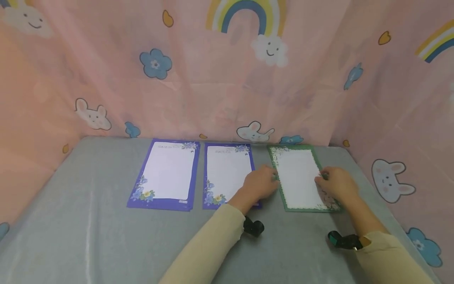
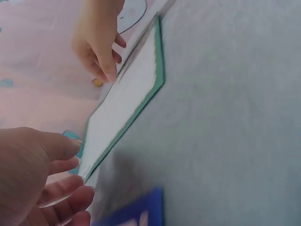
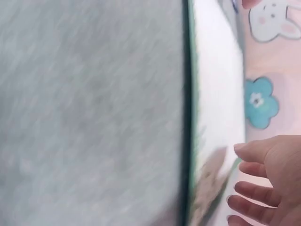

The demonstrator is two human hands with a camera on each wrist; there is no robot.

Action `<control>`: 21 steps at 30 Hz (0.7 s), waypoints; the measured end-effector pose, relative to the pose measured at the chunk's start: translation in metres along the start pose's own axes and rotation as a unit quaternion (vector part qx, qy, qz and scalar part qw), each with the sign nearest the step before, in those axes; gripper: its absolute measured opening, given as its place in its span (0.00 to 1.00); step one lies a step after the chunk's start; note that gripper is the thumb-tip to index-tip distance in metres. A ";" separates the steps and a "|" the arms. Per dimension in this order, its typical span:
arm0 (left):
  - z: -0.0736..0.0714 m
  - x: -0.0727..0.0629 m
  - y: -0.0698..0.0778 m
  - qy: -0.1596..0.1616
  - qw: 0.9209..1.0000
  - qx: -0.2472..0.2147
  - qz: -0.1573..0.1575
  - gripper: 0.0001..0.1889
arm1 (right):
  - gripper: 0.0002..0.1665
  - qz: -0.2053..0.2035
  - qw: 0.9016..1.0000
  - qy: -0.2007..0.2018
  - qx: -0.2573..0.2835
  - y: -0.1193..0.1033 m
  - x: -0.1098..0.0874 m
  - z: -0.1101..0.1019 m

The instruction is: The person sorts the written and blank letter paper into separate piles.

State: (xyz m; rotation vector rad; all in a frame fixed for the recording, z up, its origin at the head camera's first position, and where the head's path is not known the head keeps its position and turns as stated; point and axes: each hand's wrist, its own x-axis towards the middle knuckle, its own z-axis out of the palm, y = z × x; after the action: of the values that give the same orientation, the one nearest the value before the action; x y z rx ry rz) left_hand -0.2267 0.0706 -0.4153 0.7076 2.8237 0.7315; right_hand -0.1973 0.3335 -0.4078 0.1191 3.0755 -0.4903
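A white sheet with a green floral border (image 1: 298, 179) lies flat on the grey table; its thick edge suggests several layers. My left hand (image 1: 260, 183) is at its left edge, thumb and fingers apart in the left wrist view (image 2: 51, 179). On the opposite side, my right hand (image 1: 338, 184) is at the right edge, the thumb tip at the border and the other fingers loosely spread beside it in the right wrist view (image 3: 268, 183). Whether either hand presses the edge is hard to tell. Left of them lies a purple-bordered sheet (image 1: 227, 169), partly covered by my left hand and forearm.
Another purple-bordered sheet (image 1: 170, 171) with blue flowers lies farther left, with a second layer showing at its lower edge. Behind the grey table (image 1: 106, 236) hangs a pink patterned cloth (image 1: 198, 98). Each wrist carries a black device (image 1: 253, 227).
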 end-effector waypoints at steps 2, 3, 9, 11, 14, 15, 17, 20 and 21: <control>-0.007 -0.004 -0.007 0.005 1.000 -0.008 0.000 0.19 | 0.32 -0.002 1.000 -0.006 0.000 -0.009 -0.001 -0.003; -0.010 -0.006 -0.011 0.008 1.000 -0.011 0.001 0.19 | 0.33 -0.001 1.000 -0.007 0.003 -0.013 -0.001 -0.005; -0.028 -0.015 -0.038 0.032 0.999 0.012 -0.004 0.19 | 0.35 -0.008 1.000 0.007 0.019 -0.036 0.000 -0.008; -0.036 -0.020 -0.047 0.036 0.999 0.019 -0.015 0.19 | 0.34 -0.019 0.999 0.015 0.026 -0.045 0.001 -0.007; -0.047 -0.028 -0.060 0.048 0.998 0.013 -0.033 0.18 | 0.33 -0.035 0.998 0.019 0.042 -0.061 0.002 -0.005; -0.050 -0.031 -0.064 0.053 0.998 0.006 -0.038 0.18 | 0.33 -0.041 0.998 0.018 0.048 -0.064 0.003 -0.004; -0.055 -0.036 -0.073 0.063 0.997 -0.004 -0.042 0.18 | 0.33 -0.051 0.997 0.017 0.058 -0.072 0.003 -0.004; -0.061 -0.041 -0.084 0.079 0.996 -0.019 -0.041 0.18 | 0.33 -0.056 0.996 0.015 0.073 -0.082 0.003 -0.004; -0.063 -0.043 -0.088 0.084 0.995 -0.022 -0.043 0.18 | 0.33 -0.057 0.995 0.016 0.076 -0.085 0.003 -0.004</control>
State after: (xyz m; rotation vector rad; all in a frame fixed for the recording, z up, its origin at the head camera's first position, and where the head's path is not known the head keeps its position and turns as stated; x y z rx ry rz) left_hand -0.2403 -0.0447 -0.4028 0.5368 2.9555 0.8729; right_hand -0.2075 0.2540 -0.3777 -0.0464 3.0851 -0.7361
